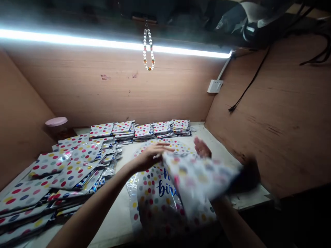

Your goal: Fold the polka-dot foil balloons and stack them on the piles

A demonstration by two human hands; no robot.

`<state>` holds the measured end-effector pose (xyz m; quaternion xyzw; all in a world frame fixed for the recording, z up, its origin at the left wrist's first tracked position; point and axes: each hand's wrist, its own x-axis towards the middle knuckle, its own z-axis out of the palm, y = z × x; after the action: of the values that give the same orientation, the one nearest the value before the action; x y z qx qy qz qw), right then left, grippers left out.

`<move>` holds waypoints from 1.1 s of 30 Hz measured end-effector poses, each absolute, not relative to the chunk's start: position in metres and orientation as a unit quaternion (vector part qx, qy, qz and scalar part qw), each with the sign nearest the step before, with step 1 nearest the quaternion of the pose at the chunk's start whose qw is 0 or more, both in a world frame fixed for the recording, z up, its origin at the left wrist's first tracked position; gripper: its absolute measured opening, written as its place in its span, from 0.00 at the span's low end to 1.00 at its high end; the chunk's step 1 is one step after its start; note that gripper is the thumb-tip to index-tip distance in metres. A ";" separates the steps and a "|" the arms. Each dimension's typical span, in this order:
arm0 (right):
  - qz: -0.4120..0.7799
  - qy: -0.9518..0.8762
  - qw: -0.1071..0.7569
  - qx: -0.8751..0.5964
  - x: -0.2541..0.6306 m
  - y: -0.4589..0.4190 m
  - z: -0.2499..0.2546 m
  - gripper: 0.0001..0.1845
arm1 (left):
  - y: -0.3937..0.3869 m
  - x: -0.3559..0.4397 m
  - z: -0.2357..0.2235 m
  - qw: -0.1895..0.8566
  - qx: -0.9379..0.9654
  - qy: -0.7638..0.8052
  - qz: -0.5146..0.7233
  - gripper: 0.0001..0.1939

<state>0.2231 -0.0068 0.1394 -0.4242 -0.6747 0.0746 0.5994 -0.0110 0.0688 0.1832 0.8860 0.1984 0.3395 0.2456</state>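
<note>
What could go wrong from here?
The blurred dotted piece slants between the left hand and right hand; it might crease. The blue-lettered sheet partly beneath it could get dragged. The left forearm passes close to uneven dotted stacks; a bump might topple them.

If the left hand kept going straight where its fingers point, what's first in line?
Probably the right hand, across from the left hand. The blurred, folded dotted foil sits just below that line; depth is unclear, so the fingers might brush its top edge first.
</note>
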 end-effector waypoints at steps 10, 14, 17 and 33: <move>-0.025 -0.911 0.291 -0.290 0.219 -0.077 0.015 0.11 | -0.048 -0.032 0.021 -0.062 0.956 0.188 0.215 0.17; -0.024 -0.924 0.230 -0.305 0.219 -0.085 0.015 0.19 | -0.056 -0.034 0.014 -0.045 0.936 0.216 0.273 0.14; -0.004 -0.933 0.217 -0.287 0.217 -0.084 0.021 0.21 | -0.057 -0.036 0.022 -0.038 0.927 0.220 0.301 0.13; 0.273 -0.656 0.285 -0.643 0.184 -0.038 0.035 0.19 | -0.036 -0.017 0.022 0.276 0.667 0.617 0.312 0.24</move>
<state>0.1841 -0.0377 0.0348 -0.6431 -0.6565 0.2725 0.2849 -0.0169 -0.0364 0.0215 0.6672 0.6172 0.3123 0.2764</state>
